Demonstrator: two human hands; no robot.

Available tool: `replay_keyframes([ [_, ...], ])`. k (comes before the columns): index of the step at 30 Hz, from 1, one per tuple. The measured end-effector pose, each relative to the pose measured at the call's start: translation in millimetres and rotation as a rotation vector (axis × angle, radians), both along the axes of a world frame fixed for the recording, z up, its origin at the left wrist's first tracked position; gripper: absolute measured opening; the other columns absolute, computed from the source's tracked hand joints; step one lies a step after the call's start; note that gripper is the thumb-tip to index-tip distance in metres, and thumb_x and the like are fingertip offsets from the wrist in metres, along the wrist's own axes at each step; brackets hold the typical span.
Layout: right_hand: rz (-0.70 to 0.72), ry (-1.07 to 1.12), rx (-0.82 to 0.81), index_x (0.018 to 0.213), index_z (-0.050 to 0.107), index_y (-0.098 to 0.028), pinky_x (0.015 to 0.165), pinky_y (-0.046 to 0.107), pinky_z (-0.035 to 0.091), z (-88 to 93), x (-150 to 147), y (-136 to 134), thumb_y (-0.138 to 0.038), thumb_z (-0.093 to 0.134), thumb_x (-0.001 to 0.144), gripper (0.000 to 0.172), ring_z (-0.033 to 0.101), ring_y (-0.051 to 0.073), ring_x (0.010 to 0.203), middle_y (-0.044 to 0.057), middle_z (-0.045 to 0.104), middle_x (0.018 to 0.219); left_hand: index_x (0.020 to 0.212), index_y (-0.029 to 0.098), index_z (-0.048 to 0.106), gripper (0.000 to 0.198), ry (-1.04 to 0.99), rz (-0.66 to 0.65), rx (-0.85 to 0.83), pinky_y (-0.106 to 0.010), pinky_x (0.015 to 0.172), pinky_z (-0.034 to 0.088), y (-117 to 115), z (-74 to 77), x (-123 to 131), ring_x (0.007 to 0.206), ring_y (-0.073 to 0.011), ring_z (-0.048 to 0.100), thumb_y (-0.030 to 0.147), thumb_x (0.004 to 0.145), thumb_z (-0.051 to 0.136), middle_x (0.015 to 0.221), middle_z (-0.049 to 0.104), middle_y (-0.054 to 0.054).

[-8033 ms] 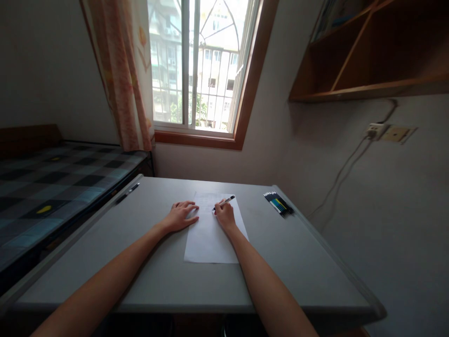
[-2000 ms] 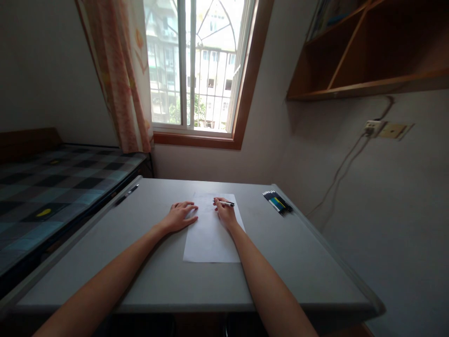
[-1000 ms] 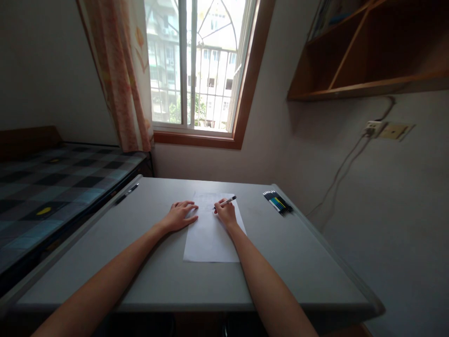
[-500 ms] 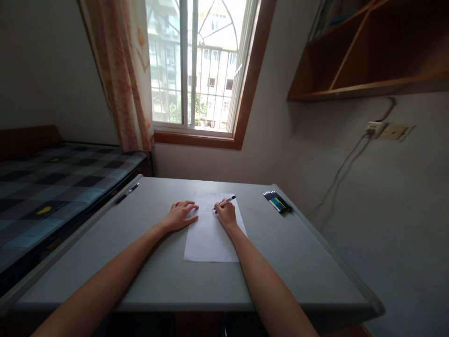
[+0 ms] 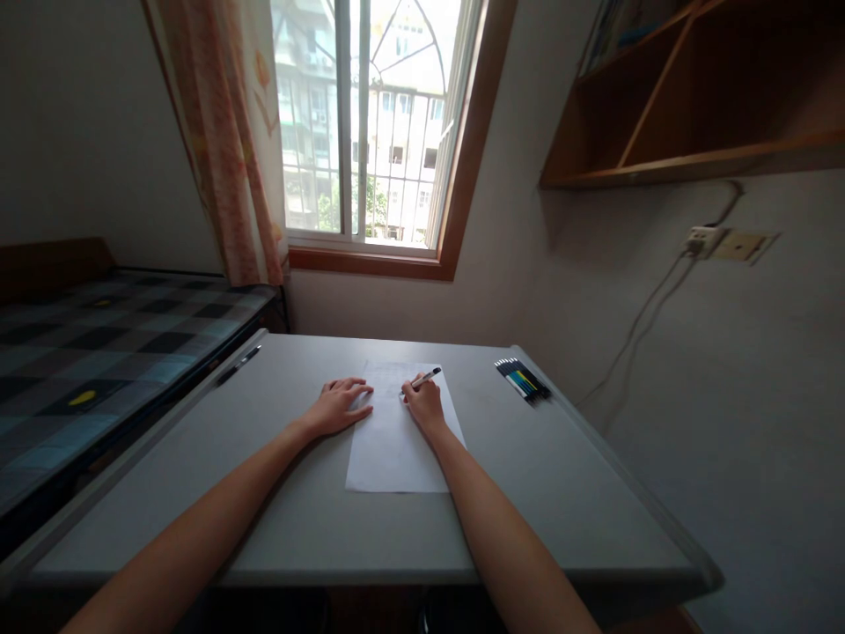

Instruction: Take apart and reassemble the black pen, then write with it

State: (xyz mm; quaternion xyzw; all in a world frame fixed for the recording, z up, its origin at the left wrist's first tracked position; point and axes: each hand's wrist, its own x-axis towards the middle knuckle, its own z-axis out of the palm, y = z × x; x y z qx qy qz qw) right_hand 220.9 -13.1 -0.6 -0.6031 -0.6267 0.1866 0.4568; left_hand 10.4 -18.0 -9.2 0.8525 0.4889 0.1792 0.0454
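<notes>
My grey desk has a white sheet of paper lying flat near the middle, a dark pen by the far left edge, and a bunch of coloured pens (blue and yellow show) at the far right corner.

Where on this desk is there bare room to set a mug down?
Bare desk lies between the loose pen at the left edge and the left hand, and right of the paper, nearer than the pen pack. The middle is crowded: both hands on the paper, right hand gripping a pen.
</notes>
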Motion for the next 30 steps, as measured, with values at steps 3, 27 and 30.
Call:
replay_keyframes([
  [3, -0.004, 0.011, 0.003, 0.056, 0.045, -0.019, 0.055, 0.019, 0.039, -1.1, 0.6, 0.5, -0.023, 0.047, 0.072, 0.016, 0.056, 0.011, 0.045, -0.002, 0.056, 0.046, 0.117, 0.032, 0.052, 0.045, -0.004, -0.007, 0.007, -0.044, 0.1, 0.023, -0.2, 0.3, -0.1, 0.118, -0.0238, 0.042, 0.056, 0.081, 0.04, 0.127, 0.049, -0.004],
  [27, -0.012, -0.027, 0.031, 0.05, 0.048, -0.02, 0.055, 0.019, 0.038, -4.5, 2.6, 3.5, -0.024, 0.046, 0.069, 0.019, 0.057, 0.013, 0.051, 0.0, 0.057, 0.045, 0.117, 0.033, 0.052, 0.045, -0.011, -0.002, 0.007, -0.044, 0.1, 0.023, -0.2, -0.6, -0.1, 0.118, -0.0239, 0.041, 0.056, 0.08, 0.04, 0.127, 0.048, -0.003],
  [30, -0.015, -0.033, 0.026, 0.051, 0.048, -0.019, 0.056, 0.02, 0.038, -6.0, 2.5, 4.7, -0.025, 0.046, 0.069, 0.018, 0.057, 0.013, 0.05, 0.0, 0.057, 0.045, 0.117, 0.033, 0.052, 0.044, -0.011, -0.003, 0.007, -0.045, 0.1, 0.023, 0.1, -1.1, -0.4, 0.118, -0.0238, 0.041, 0.056, 0.08, 0.041, 0.127, 0.049, -0.003],
])
